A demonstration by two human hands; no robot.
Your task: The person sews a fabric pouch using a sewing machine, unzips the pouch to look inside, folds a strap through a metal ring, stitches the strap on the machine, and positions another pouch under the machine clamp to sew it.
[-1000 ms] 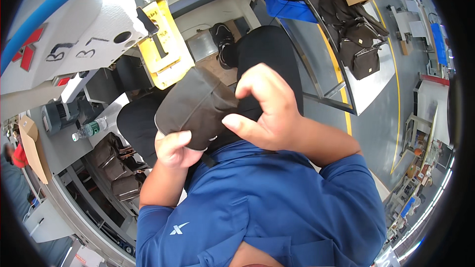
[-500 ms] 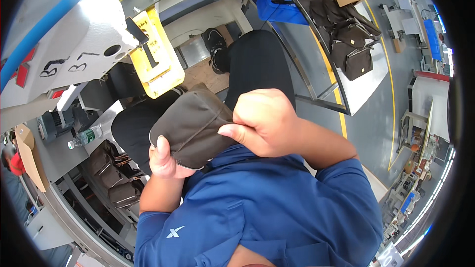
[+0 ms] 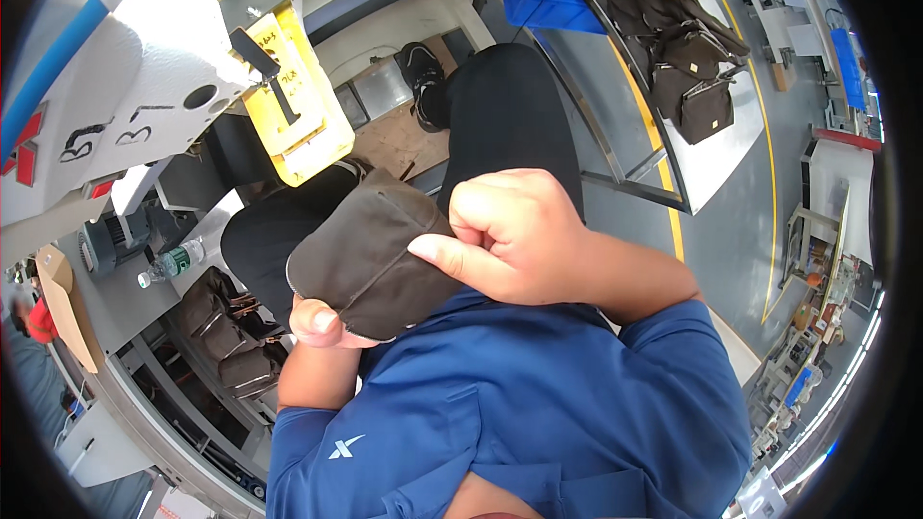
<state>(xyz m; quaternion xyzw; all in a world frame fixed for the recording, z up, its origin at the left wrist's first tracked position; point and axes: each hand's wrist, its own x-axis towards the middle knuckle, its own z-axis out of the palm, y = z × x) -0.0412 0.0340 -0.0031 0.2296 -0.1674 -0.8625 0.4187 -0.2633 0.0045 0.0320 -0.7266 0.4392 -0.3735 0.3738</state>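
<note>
A dark brown fabric pouch (image 3: 370, 250) with a seam running along it is held over my lap. My left hand (image 3: 325, 324) grips its lower left edge, the thumb bent on top and the fingers hidden beneath. At the pouch's right side my right hand (image 3: 514, 235) is closed, pinching the fabric between thumb and curled fingers. The underside of the pouch is out of sight.
A white machine body (image 3: 125, 106) with a yellow part (image 3: 306, 130) stands at the upper left. Finished-looking brown bags (image 3: 694, 86) lie on a table at right, others (image 3: 231, 332) at lower left. A plastic bottle (image 3: 178, 261) and blue crate (image 3: 550, 2) also show.
My right thumb has shifted left along the pouch's seam, and my left thumb has bent down further onto its edge. The pouch has turned slightly. The view has moved a little.
</note>
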